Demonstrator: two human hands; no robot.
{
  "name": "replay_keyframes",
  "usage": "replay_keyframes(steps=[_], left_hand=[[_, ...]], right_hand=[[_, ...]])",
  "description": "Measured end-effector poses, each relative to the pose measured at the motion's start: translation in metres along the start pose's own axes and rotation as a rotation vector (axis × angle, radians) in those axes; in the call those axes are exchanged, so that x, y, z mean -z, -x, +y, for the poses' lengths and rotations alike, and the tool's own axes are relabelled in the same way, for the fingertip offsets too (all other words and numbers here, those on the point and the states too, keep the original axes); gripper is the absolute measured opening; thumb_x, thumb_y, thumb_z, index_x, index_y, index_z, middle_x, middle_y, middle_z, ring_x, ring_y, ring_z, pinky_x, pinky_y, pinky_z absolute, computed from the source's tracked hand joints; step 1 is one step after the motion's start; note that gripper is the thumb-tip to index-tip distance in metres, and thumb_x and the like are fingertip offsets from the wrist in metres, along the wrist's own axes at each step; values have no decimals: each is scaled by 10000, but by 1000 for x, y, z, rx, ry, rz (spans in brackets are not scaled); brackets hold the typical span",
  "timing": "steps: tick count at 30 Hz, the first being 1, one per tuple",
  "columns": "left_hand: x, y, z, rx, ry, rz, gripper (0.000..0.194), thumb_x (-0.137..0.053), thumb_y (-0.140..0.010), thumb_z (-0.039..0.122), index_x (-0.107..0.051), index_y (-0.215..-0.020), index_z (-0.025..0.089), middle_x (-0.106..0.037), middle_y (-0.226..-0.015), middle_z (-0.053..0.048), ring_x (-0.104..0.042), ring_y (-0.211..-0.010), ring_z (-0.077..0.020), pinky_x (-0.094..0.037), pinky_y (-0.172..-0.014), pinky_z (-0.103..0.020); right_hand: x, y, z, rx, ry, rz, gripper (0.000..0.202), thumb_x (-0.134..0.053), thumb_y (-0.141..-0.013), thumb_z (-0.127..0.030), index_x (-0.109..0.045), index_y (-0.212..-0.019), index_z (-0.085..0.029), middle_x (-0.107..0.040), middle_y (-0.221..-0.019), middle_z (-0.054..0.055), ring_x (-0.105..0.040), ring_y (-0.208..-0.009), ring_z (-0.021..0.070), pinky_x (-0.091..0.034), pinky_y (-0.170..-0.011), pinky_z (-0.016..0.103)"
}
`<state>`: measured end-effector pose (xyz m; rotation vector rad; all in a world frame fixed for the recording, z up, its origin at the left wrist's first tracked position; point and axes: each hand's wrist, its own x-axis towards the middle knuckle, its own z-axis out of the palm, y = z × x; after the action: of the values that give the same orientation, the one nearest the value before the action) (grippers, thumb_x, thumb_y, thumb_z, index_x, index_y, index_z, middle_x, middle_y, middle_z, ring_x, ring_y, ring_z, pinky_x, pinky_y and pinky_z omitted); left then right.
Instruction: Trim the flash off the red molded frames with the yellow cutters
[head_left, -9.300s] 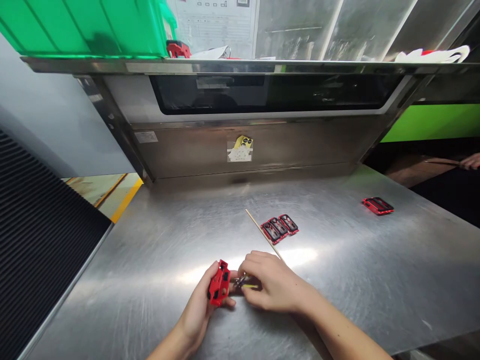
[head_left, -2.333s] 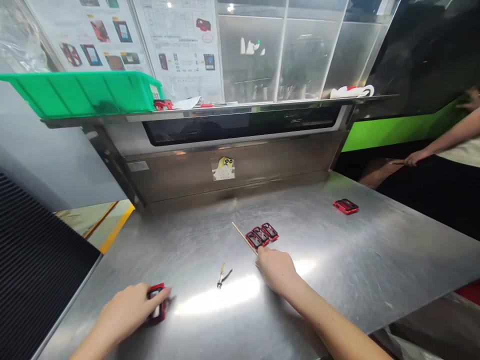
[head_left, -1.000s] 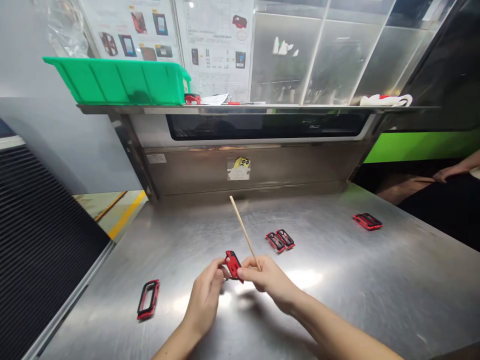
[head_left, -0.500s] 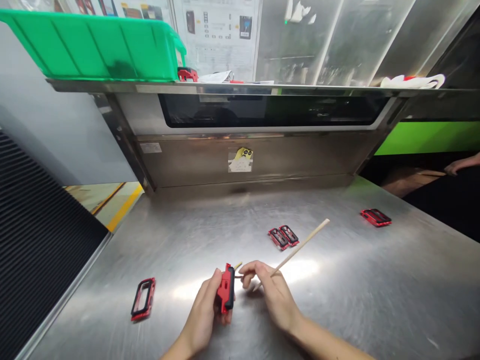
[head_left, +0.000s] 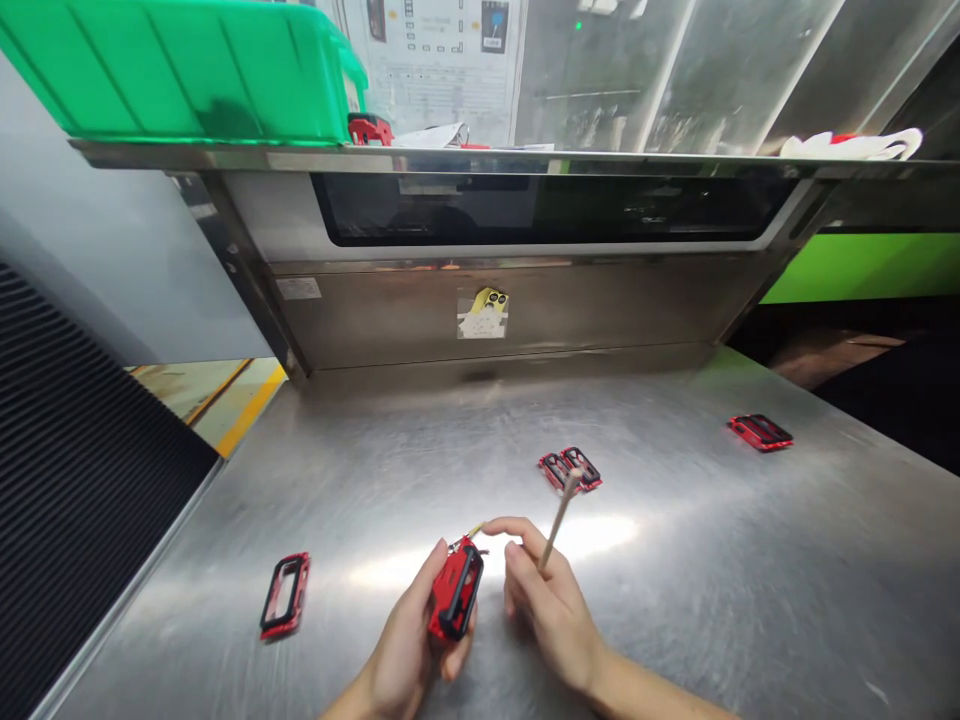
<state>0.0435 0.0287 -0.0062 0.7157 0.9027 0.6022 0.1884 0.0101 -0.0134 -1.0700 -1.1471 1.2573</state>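
Held in my left hand (head_left: 401,635) is a red plastic part with a black rim (head_left: 456,592), tilted above the metal table, thumb along its upper edge. A small yellowish strip and a dark wire-like end stick out at its top. My right hand (head_left: 555,605) is closed around a thin wooden stick (head_left: 559,525), which points up and away. The right index finger reaches to the yellowish strip; whether it touches cannot be made out. Beyond the hands lie two similar red-and-black frames (head_left: 581,467) side by side.
Another red-and-black frame (head_left: 285,597) lies at the left of the metal table (head_left: 390,430), and more (head_left: 760,432) at the far right. A green bin (head_left: 187,75) stands on the shelf above. A black ribbed surface (head_left: 82,480) borders the left side.
My left hand has turned the red part so its black-rimmed face shows more. In my right hand the stick has swung more upright. The index finger has moved toward the part's top.
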Motion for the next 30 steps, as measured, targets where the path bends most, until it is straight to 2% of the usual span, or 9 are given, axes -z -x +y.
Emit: replay_keyframes(steps=[5, 8, 11, 13, 15, 17, 19, 23, 30], left_hand=[[-4, 4, 3, 39, -44, 37, 632, -453, -692, 773, -523, -516, 170, -451, -432, 40, -302, -320, -52, -185, -416, -236], [-1, 3, 0, 8, -140, 19, 707, -348, -689, 839, -562, -585, 174, -439, -387, 37, -317, -339, -82, -222, -426, -242], [0, 6, -2, -262, -292, 149, 786, -287, -697, 861, -621, -899, 178, -497, -447, 34, -386, -421, -129, -291, -471, -253], [-1, 10, -3, -479, -384, 259, 837, -311, -696, 859, -575, -1123, 189, -527, -512, 33, -423, -473, -155, -329, -506, -269], [-4, 14, -4, -609, -471, 286, 888, -380, -663, 862, -548, -1217, 188, -548, -518, 24, -455, -491, -180, -369, -534, -288], [-7, 17, -5, -655, -542, 263, 851, -482, -651, 824, -569, -1217, 195, -614, -554, -7, -515, -508, -207, -411, -560, -304], [-7, 18, -5, -660, -602, 261, 707, -554, -697, 735, -606, -1169, 212, -671, -612, -37, -577, -549, -232, -447, -594, -312], [-4, 17, -4, -650, -696, 280, 492, -607, -750, 582, -619, -1099, 235, -696, -677, -43, -611, -602, -241, -475, -623, -311], [-4, 18, -3, -624, -659, 250, 454, -634, -741, 538, -611, -1090, 247, -674, -655, -26, -628, -628, -239, -469, -591, -289]], right_hand=[[-5, 0, -4, -51, -117, -275, 503, -575, -824, -675, -591, -920, -182, -444, -576, -42, -464, -508, 136, -400, -556, 254], [-7, -3, -1, -70, -141, -215, 519, -589, -796, -699, -556, -829, -182, -470, -573, -35, -442, -462, 118, -363, -486, 226], [-7, -6, 2, -94, -94, -95, 576, -564, -769, -754, -515, -772, -180, -400, -495, -71, -298, -369, 72, -257, -379, 191], [-8, -8, 4, -137, -126, -88, 600, -549, -750, -784, -480, -743, -188, -313, -438, -108, -230, -334, 60, -248, -349, 182], [-9, -9, 5, -192, -185, -118, 615, -557, -723, -802, -454, -716, -196, -243, -402, -136, -170, -317, 51, -260, -335, 177], [-11, -8, 5, -244, -252, -149, 621, -577, -701, -805, -447, -699, -197, -216, -379, -148, -137, -315, 45, -257, -330, 172], [-13, -7, 5, -289, -314, -174, 615, -595, -698, -791, -459, -699, -191, -215, -364, -151, -125, -314, 42, -243, -328, 166], [-13, -5, 3, -344, -383, -221, 596, -626, -702, -757, -488, -721, -178, -212, -352, -160, -97, -311, 36, -248, -331, 156], [-11, -3, 0, -431, -461, -254, 586, -647, -701, -735, -520, -767, -166, -212, -343, -169, -66, -317, 37, -284, -337, 141]])
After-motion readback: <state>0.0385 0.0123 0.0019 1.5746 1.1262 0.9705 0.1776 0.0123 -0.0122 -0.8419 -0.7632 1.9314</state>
